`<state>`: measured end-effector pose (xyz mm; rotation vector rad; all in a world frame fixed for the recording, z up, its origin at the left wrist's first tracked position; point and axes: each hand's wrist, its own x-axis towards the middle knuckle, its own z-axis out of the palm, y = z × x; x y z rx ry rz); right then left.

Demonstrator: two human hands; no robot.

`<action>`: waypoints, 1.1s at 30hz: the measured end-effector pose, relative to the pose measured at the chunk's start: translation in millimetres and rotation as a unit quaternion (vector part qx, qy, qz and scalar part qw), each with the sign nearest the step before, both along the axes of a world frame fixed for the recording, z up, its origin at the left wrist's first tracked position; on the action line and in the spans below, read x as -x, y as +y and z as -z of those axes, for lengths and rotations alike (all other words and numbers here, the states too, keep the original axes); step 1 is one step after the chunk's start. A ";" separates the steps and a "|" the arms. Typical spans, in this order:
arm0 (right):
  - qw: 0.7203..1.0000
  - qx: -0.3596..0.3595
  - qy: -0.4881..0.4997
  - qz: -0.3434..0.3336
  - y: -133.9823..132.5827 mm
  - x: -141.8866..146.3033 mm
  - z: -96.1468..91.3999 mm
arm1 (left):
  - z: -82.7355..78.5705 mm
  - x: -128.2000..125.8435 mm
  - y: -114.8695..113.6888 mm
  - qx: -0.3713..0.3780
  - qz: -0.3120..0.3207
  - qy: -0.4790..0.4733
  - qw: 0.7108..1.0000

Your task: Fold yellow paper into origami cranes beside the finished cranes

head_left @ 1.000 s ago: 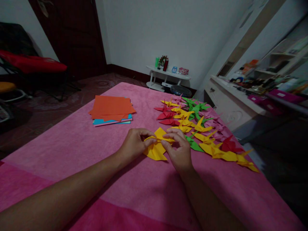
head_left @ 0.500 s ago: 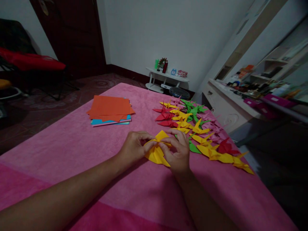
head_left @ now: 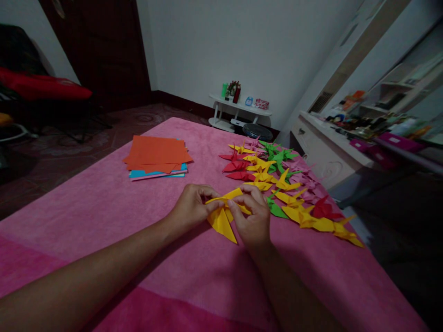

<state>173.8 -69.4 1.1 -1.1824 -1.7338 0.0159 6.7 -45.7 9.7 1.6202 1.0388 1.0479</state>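
A partly folded sheet of yellow origami paper (head_left: 221,223) is held just above the pink cloth, a pointed flap hanging toward me. My left hand (head_left: 196,203) pinches its left edge between thumb and fingers. On the right side, my right hand (head_left: 254,213) grips the paper with thumb and fingertips close to the middle fold. Part of the paper is hidden behind the fingers. Just beyond my right hand lie several folded paper cranes: yellow cranes (head_left: 300,216), red cranes (head_left: 237,166), green cranes (head_left: 277,154) and pink cranes (head_left: 306,177).
A stack of orange paper sheets (head_left: 155,151), with blue and pink ones beneath, lies at the left on the pink cloth (head_left: 104,216). A small white shelf (head_left: 242,106) stands by the far wall. At the right is a cluttered dresser (head_left: 332,152).
The yellow paper has changed shape between my hands: its upper part is flatter and narrower, and the lower flap now comes to a point. Both hands keep their hold.
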 end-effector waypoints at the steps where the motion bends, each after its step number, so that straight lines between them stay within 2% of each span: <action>1: 1.000 0.003 0.003 0.001 0.2 0.9 -1.1 | -1.0 -0.1 1.1 0.013 0.002 -0.009 1.000; 5: 0.999 0.016 0.046 0.013 -0.2 4.6 -6.3 | -6.6 -0.3 5.2 0.095 0.036 -0.065 0.993; 9: 0.986 0.088 0.143 0.017 1.1 5.3 -7.2 | -10.2 0.4 6.4 0.201 0.065 -0.120 0.970; 11: 0.975 0.127 0.181 0.012 3.1 4.6 -5.4 | -9.3 0.1 6.4 0.228 0.066 -0.137 0.962; 17: 0.969 0.156 0.193 0.015 5.6 4.9 0.6 | -1.3 -2.0 6.5 0.222 0.034 -0.135 0.965; 24: 0.987 0.090 0.134 -0.001 -0.4 7.6 0.5 | 4.7 -1.0 5.3 0.128 -0.011 -0.130 0.983; 30: 0.987 0.080 0.135 -0.039 0.4 7.7 1.3 | -0.8 2.2 2.5 0.157 -0.042 -0.158 0.974; 33: 0.987 0.071 0.141 -0.036 0.1 7.2 1.5 | 0.0 3.3 2.2 0.162 -0.028 -0.159 0.973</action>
